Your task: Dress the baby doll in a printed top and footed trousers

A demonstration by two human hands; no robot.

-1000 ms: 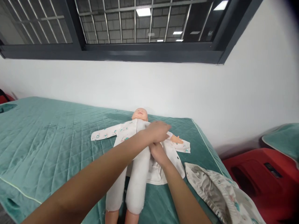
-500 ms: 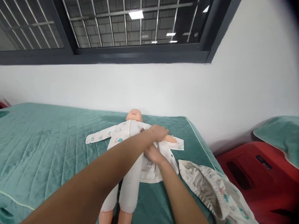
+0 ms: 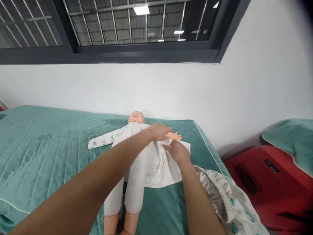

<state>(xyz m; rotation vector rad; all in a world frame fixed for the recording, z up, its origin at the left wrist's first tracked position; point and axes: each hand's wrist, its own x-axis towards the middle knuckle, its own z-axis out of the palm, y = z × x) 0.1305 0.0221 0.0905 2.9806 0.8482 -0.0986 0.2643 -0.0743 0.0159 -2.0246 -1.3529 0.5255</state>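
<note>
A baby doll [image 3: 136,117] lies on its back with bare feet and white padded legs. One of its arms is inside the patterned sleeve of a white baby shirt [image 3: 156,173], which lies spread open under its body. My left hand [image 3: 160,132] is closed around the doll's other arm [image 3: 174,135], whose small hand sticks out bare above the shirt. Just below that arm, my right hand [image 3: 179,151] has its thumb and fingers on the shirt's cloth near the flat empty sleeve. Its fingertips are partly hidden.
Patterned baby trousers [image 3: 241,199] lie crumpled near the right edge of the green quilted bed cover [image 3: 61,137]. Beyond that edge stands a red plastic object [image 3: 264,189] with green cloth [image 3: 290,137] over it. A white wall and barred window are behind.
My right hand has moved up and right, from beside the doll's body to the shirt near the sleeve. My left hand has shifted slightly left and up, with the doll's arm raised a little.
</note>
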